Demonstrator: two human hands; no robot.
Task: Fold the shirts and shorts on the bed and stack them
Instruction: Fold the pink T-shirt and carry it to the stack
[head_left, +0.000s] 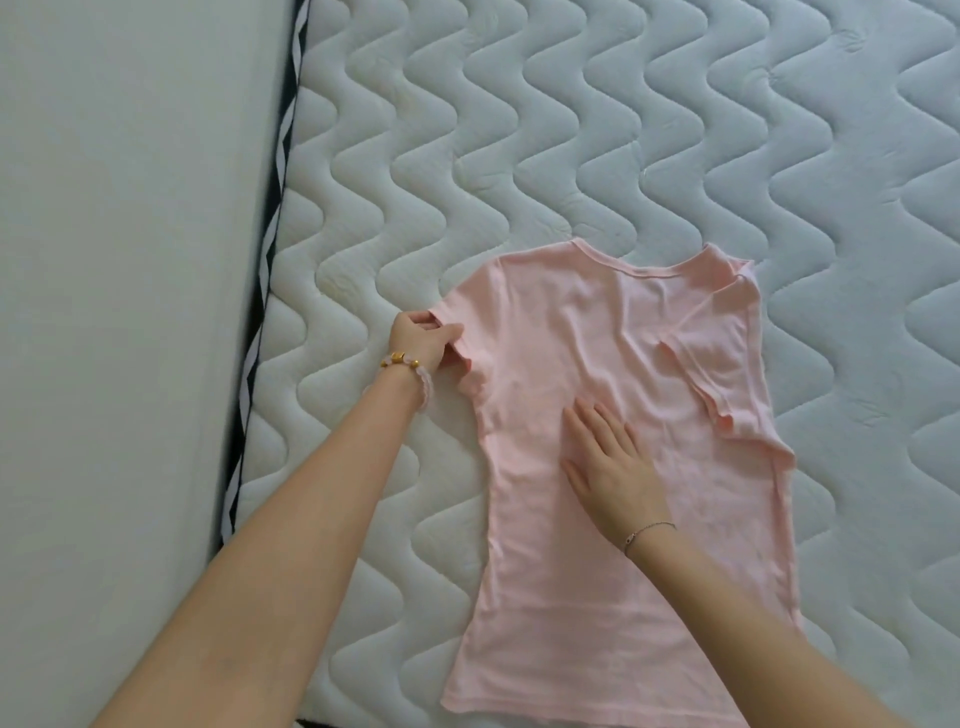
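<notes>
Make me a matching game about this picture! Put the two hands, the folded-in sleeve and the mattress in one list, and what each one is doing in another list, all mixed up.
Things:
1. left hand
2. right hand
3. sleeve on the right
4. mattress

States:
A. lies flat, fingers straight, on the middle of the pink shirt
B. folded in over the shirt
C. pinches the sleeve on the left
D. white with wavy stitching, under the shirt

Pairs: 1-C, 2-A, 3-B, 4-D
</notes>
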